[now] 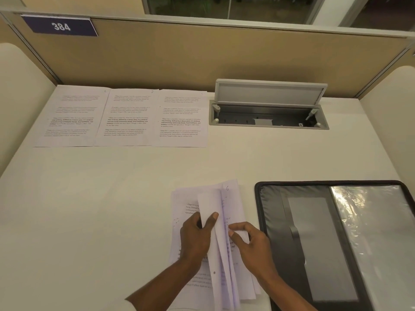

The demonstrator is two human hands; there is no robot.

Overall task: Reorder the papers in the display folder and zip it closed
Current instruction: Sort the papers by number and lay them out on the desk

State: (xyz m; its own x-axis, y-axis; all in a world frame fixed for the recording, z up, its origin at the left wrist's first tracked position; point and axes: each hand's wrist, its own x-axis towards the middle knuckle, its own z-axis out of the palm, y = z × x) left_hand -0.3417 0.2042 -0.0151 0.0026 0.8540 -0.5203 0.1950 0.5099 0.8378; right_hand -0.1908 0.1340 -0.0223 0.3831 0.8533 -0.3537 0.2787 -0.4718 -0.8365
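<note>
A loose stack of printed papers (190,203) lies near the desk's front edge, several sheets curled upward. My left hand (195,239) holds a raised sheet, thumb on top of its curl. My right hand (251,245) pinches the edges of the sheets beside it; a page marked 6 shows at the top. The black zip display folder (314,232) lies open to the right of the stack, its clear plastic sleeves (377,232) shining. Three printed pages (125,117) lie side by side in a row at the back left of the desk.
A grey cable box (269,117) is set into the desk at the back right, its lid (269,93) propped up. A tan partition with a sign reading 384 (60,26) stands behind. Cream side panels flank the white desk (89,209).
</note>
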